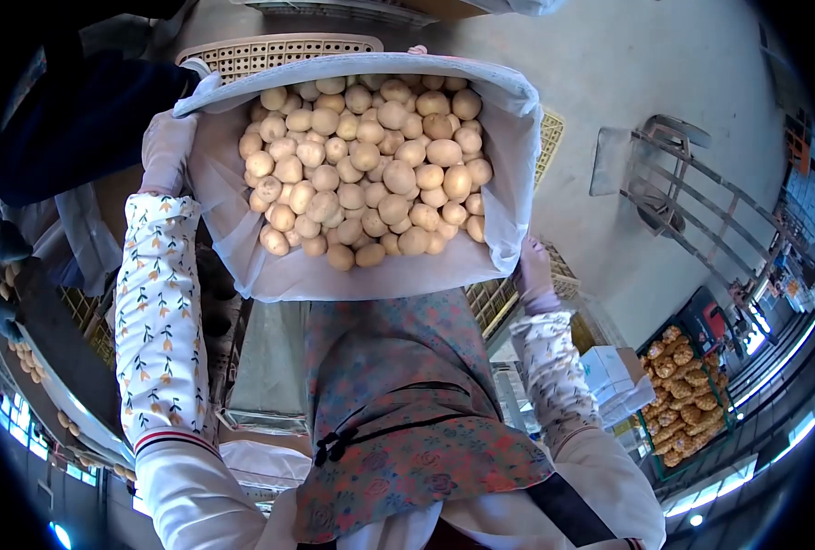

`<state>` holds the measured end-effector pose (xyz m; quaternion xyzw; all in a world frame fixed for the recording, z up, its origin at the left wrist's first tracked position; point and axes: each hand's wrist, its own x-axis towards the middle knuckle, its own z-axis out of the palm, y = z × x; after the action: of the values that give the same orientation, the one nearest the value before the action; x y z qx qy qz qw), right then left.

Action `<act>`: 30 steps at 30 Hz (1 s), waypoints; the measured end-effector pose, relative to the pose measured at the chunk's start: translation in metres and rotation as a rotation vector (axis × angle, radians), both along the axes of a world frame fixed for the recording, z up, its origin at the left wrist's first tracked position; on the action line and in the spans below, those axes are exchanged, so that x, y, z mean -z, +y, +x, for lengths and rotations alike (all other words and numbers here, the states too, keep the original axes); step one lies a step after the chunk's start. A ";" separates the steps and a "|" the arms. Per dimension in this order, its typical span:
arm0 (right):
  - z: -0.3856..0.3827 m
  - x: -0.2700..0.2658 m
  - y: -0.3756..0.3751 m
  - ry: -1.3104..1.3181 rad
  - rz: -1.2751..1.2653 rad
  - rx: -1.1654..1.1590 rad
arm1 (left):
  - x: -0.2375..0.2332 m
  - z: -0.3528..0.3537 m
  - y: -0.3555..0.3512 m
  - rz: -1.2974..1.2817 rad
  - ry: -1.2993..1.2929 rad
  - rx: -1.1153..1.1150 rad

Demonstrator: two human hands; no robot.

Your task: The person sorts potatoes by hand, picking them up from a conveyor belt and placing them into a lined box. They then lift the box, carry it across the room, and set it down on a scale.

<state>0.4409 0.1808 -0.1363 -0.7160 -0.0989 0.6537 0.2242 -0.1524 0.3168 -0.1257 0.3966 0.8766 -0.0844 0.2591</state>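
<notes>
A crate lined with a white sheet (pixel 380 280) is held up before me, filled with many pale brown potatoes (pixel 366 174). Gloved, my left hand (pixel 169 145) grips the crate's left side near its upper corner, its fingers wrapped at the liner's edge. At the lower right corner, my right hand (pixel 536 271) is pressed against the crate's side, its fingers partly hidden behind the liner. The liner hides most of the crate itself.
A beige plastic crate (pixel 284 55) lies beyond the lined one. A metal trolley (pixel 700 197) stands at the right, with bagged potatoes (pixel 687 399) below it. Another person's dark sleeve (pixel 87 128) is at the upper left. White boxes (pixel 609 371) sit right of my arm.
</notes>
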 end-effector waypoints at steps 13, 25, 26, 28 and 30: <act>-0.144 -0.027 0.217 -0.884 1.091 -0.941 | 0.001 0.027 -0.025 0.696 0.044 0.170; -0.137 -0.003 0.262 -1.049 0.914 -1.123 | 0.004 0.028 0.002 0.574 -0.100 0.316; -0.140 -0.006 0.248 -1.084 1.037 -1.081 | 0.004 0.025 0.001 0.560 -0.138 0.331; -0.157 -0.019 0.218 -1.317 1.277 -0.985 | -0.010 0.027 0.006 0.478 -0.188 0.309; -0.209 -0.048 0.172 -1.300 1.364 -1.060 | -0.007 0.025 0.004 0.483 -0.174 0.322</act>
<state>0.2323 0.3525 -0.0887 -0.5162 -0.8391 -0.0305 0.1686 -0.1270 0.3212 -0.1184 0.5863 0.7717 0.1208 0.2149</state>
